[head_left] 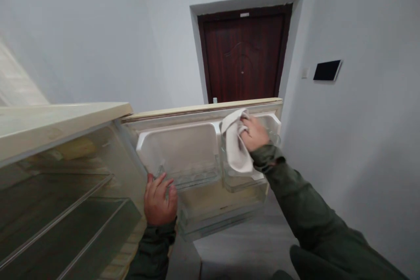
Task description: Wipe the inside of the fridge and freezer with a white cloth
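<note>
A cream fridge stands open, its door swung out in front of me. My right hand is closed on a white cloth and presses it against the upper right door compartment. The cloth hangs down over that clear bin. My left hand rests with fingers spread on the front edge of the clear door shelf at the lower left, holding nothing. Both sleeves are dark green.
The fridge body at left shows glass shelves inside. A dark brown door closes the far wall, with a black wall panel to its right. Grey floor lies below the fridge door.
</note>
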Demonstrator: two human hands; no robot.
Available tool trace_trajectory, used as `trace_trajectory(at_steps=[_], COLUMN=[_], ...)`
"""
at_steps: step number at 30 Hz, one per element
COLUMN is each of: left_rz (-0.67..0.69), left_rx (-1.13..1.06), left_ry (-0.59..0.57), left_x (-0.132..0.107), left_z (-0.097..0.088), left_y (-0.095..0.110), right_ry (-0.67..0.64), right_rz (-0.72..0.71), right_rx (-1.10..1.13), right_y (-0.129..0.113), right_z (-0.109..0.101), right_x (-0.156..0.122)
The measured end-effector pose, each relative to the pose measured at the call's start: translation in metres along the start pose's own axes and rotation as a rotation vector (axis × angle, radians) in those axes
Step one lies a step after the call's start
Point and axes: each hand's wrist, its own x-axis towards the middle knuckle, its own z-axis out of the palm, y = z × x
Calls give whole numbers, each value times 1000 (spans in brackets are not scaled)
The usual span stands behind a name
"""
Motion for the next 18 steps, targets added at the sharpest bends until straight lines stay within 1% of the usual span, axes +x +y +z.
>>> trace_trajectory(at_steps=[2,4,6,8,9,11,12,14,16,17,18], left_rz=[-9,-14,-8,11,17,11,8,12,37,47,53], left_rx=[-7,-6,-2,3,5,14,21,34,43,46,48], left_ry=[8,10,9,12,11,5,1,-10,-25,-37,-46], left_x=[1,2,3,4,4,4,4,4,5,5,6], left_z=[1,2,2,2,2,1,1,-1,-3,-3,-4], left_y=[1,2,2,3,3,2,2,1,1,0,1], right_ry=[-186,-321,-418,-498,-533,-575,-580,-546,-460,-373,-251], right_rz=[4,33,93,89,48,-60,-103,-150,-173,-177,-170], right_rx=[19,-27,-116,-207,-248,-326,-372,-475,-553,-575,-581], right_y=[-18,-35,-43,-39,-32,-11,2,33,65,80,93], right_z=[14,25,27,21,16,2,-6,-20,-30,-31,-29], right_x=[9,5,-4,-12,-14,-14,-13,-12,-16,-20,-25])
